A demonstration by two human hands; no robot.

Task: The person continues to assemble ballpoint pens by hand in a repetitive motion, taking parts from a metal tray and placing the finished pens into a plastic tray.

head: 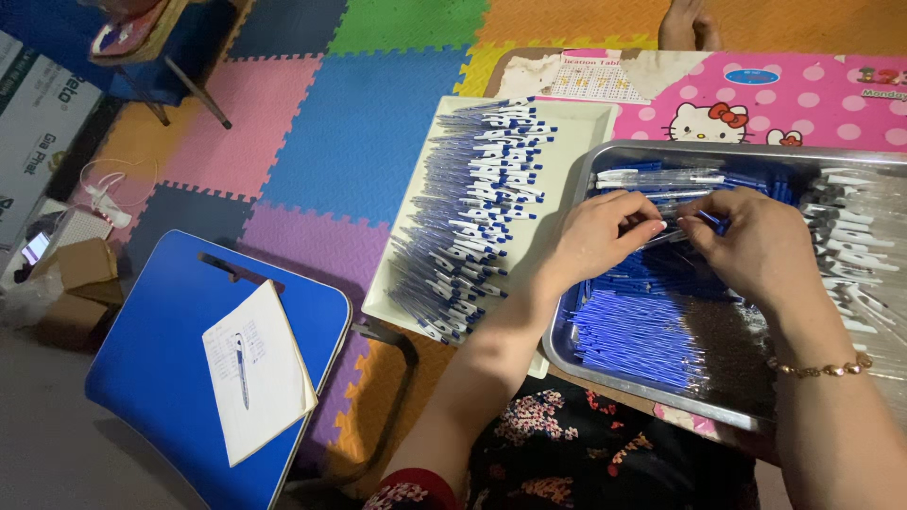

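- The left hand (595,236) and the right hand (756,247) met over the far middle of the shallow steel tray (605,373), both pinched shut on one slim clear-barrelled pen with blue tip (682,225).
- That pen looked light, stiff and smooth, likely slippery; a fingertip pinch at each end of the barrel seemed the surest hold.
- Loose thin blue refills (633,331) lay heaped at the tray's near left corner.
- Finished pens filled the cream plastic tray (567,161) just left of the steel one.
- A blue chair seat (161,368) held a small white notepad (255,368).
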